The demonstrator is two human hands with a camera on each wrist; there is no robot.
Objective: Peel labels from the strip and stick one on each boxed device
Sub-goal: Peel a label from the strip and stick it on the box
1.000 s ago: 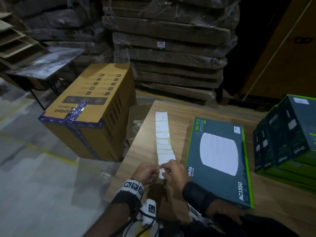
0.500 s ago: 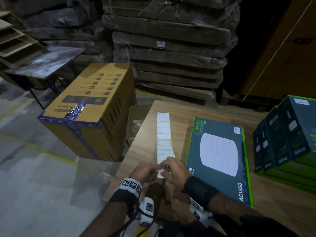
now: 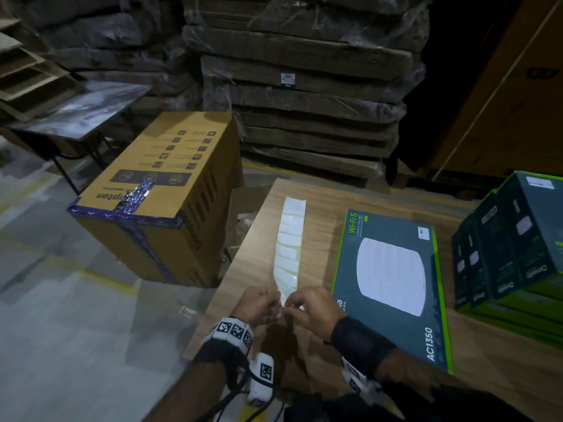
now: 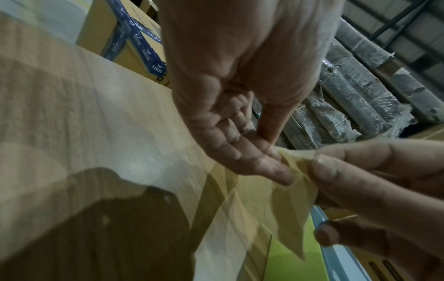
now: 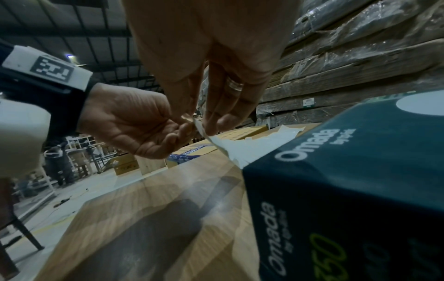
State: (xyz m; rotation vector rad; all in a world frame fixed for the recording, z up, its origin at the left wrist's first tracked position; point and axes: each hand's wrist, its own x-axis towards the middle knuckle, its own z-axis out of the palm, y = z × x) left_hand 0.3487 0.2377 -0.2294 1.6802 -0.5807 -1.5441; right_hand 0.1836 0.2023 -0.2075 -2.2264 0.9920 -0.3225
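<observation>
1. Head view shows both hands meeting at the near end of the label strip, which runs away from the person along the wooden worktop. The left hand has its fingers curled, thumb and forefinger pinching the strip's end. The right hand is pinching it too, thumb and fingertips closed on the paper from the other side.

2. Left wrist view is the clearest on the peel: a thin bit of paper is stretched between the two pinches, so I'd say a label is just being worked loose, not off yet.

3. Progress, as far as I can judge: the flat Omada AC1350 box just right of the strip has one small white sticker in its far right corner, but I can't tell if that's one of these labels or factory print. The stacked device boxes at the right edge also show white patches, too small to read. Plenty of labels left on the strip, so lots still to go.

4. Surroundings: wood-grain worktop, dim warehouse, grey floor on the left. A taped brown carton stands just off the worktop's left edge, with shrink-wrapped flat stacks behind it.
</observation>
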